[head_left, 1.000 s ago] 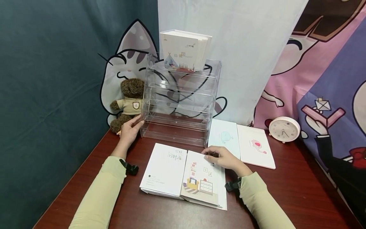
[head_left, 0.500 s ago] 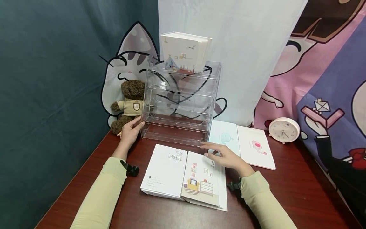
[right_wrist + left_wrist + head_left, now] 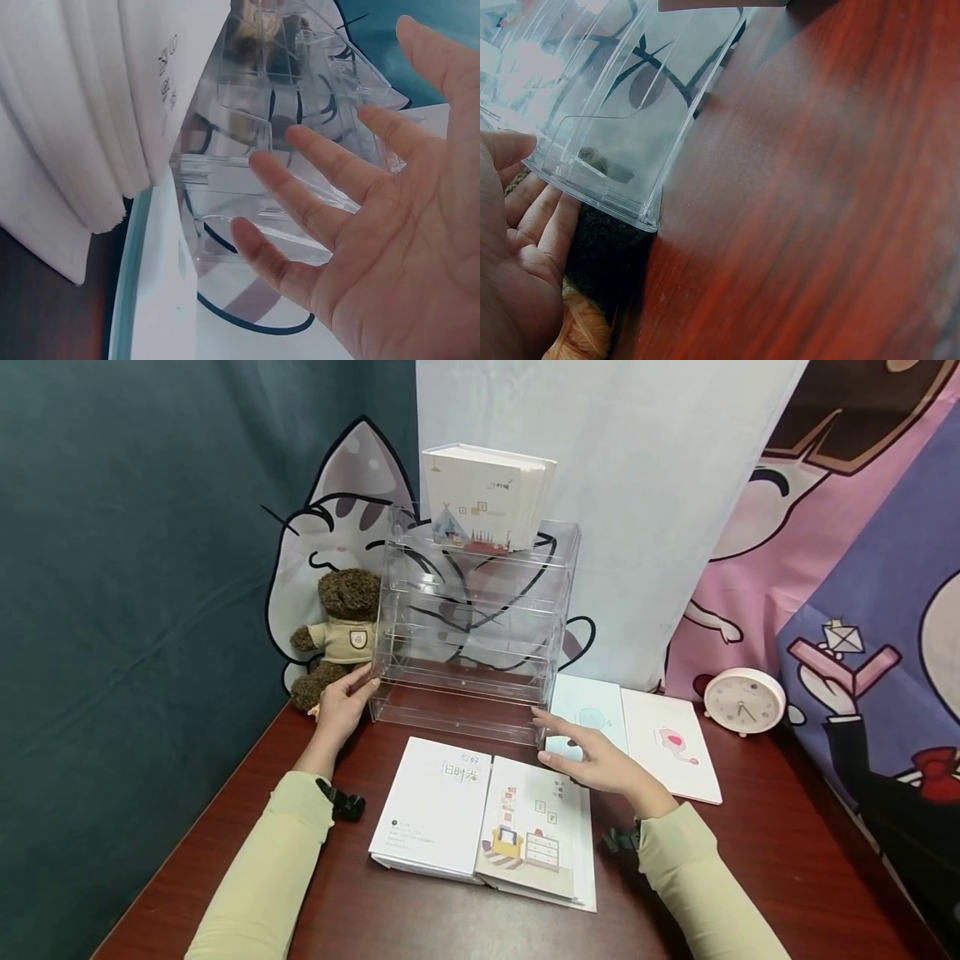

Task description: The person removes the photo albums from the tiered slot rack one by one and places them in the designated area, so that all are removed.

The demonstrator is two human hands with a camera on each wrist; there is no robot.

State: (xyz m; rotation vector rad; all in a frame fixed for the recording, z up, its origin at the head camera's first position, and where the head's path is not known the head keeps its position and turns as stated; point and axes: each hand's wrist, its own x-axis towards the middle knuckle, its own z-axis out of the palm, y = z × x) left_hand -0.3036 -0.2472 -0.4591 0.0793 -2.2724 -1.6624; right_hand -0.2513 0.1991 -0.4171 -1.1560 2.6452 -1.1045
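A clear acrylic tiered rack (image 3: 465, 627) stands on the table. My left hand (image 3: 343, 706) grips its lower left edge; the left wrist view shows the thumb at the edge and the fingers against the side panel's outer face. My right hand (image 3: 592, 760), fingers spread and holding nothing, is near the rack's lower right corner, above the top right of an open book (image 3: 435, 810). The right wrist view shows its bare palm (image 3: 405, 240) beside the rack. A thick white book (image 3: 476, 497) leans in the rack's top tier.
A brown teddy bear (image 3: 348, 627) sits against the rack's left side. To the right lie a pale-blue whale booklet (image 3: 600, 693) and a white elephant booklet (image 3: 671, 752). A round pink clock (image 3: 745, 701) stands at the back right. Printed curtains hang behind.
My right hand has lifted off the open book and moved up and slightly right toward the rack's lower right corner, its fingers spreading. The left hand keeps its place on the rack.
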